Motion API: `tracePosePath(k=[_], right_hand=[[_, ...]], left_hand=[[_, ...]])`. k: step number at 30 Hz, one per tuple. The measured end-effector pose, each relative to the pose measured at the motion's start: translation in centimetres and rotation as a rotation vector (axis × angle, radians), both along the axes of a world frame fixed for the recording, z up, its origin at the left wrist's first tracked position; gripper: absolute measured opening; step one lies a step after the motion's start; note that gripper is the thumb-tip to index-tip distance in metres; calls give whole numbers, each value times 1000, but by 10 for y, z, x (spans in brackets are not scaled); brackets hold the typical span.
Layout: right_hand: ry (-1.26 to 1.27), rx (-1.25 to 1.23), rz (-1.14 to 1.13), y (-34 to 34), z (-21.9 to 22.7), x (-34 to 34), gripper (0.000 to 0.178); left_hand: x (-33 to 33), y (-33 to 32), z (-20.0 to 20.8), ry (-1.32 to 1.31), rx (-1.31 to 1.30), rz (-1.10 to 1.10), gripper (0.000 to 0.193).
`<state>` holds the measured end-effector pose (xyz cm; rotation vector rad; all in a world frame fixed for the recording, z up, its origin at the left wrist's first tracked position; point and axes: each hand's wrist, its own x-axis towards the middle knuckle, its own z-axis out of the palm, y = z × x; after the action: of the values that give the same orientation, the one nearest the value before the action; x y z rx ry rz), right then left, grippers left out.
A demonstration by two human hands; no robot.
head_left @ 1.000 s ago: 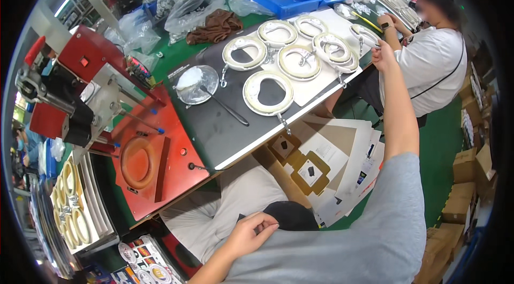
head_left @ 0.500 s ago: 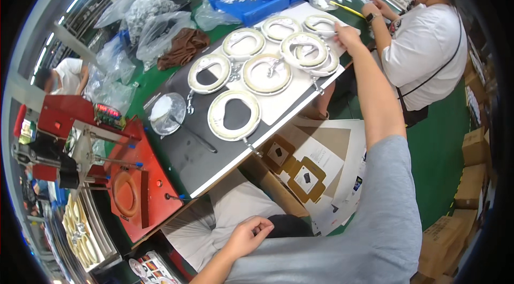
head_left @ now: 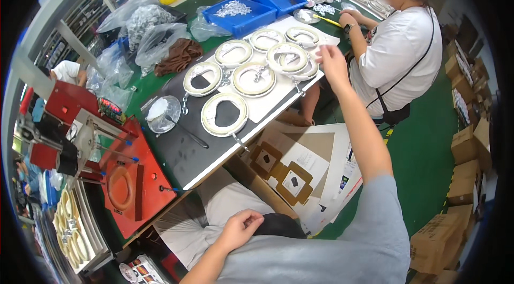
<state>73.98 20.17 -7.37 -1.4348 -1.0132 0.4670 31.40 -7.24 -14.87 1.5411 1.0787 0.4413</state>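
Several round off-white rings with metal chain clasps lie on a white sheet and a black mat on the table. Two of them overlap at the right, the upper ring resting on another. Beside that pair is my right hand, thumb and fingertips pinched over the sheet's right edge; whatever they hold is too small to tell. My left hand rests on my lap, fingers loosely curled, with nothing visible in it. A clear dish of white paste and a dark spatula sit left of the rings.
A red press machine stands at the left. Blue trays with small white pieces, plastic bags and a brown cloth lie farther back. A co-worker sits at the right. Below the table edge is an open carton.
My right hand has drawn back from the far-right ring toward me, to beside the overlapping pair. The whole view has shifted slightly. My left hand stays on my lap.
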Motion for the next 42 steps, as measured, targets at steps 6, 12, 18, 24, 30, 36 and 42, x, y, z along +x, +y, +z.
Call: tracePosePath(k=[6, 12, 18, 24, 30, 36, 42], right_hand=[[164, -160, 666, -135, 28, -137, 27], [299, -326, 1184, -209, -1, -260, 19], [333, -440, 1485, -254, -28, -344, 23], [413, -602, 1603, -265, -46, -380, 24], [368, -756, 1571, -277, -48, -393, 18], [254, -867, 1604, -268, -57, -419, 18], [181, -866, 1567, -258, -60, -433, 19]], left_hand=[[-40, -21, 2, -131, -90, 200, 9], [-88, -45, 0, -195, -50, 407, 10], [-160, -79, -27, -190, 4, 779, 10], [-255, -124, -34, -76, 177, 1319, 10], [-382, -188, -70, 707, 516, 1610, 40], [-400, -246, -83, 1342, 338, 1642, 48], [-415, -289, -127, 1372, 36, 1686, 59]])
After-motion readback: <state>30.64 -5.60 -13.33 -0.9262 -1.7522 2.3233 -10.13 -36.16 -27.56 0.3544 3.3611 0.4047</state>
